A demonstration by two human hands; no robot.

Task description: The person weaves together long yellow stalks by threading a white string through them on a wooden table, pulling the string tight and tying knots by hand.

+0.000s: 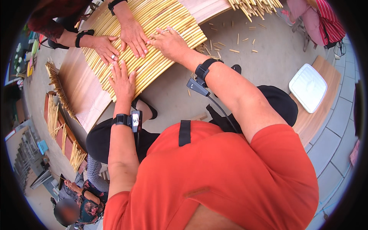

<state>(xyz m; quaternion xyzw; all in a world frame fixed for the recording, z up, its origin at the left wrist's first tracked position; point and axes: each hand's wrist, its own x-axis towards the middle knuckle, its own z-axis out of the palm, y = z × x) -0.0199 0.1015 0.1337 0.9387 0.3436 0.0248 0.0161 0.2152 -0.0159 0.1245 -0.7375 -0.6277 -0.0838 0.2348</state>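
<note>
A mat of yellow reed stalks (165, 19), laid side by side and bound with thread, covers the middle of a wooden table. My left hand (123, 82) rests on its near left edge, fingers stretched out. Farther right, my right hand (170, 44) lies on the stalks with its fingers extended. Neither hand holds anything. Across from me, a co-worker's two hands (133, 36) press flat on the same mat, their fingertips close to mine.
The bare tabletop (86, 90) shows left of the mat. A brush-like bundle (59, 88) stands at its left edge. Loose stalks (53, 119) lie farther left. Cut pieces (234, 50) litter the floor. At right, a white plastic lid (308, 88) lies on a wooden board. Other people sit nearby.
</note>
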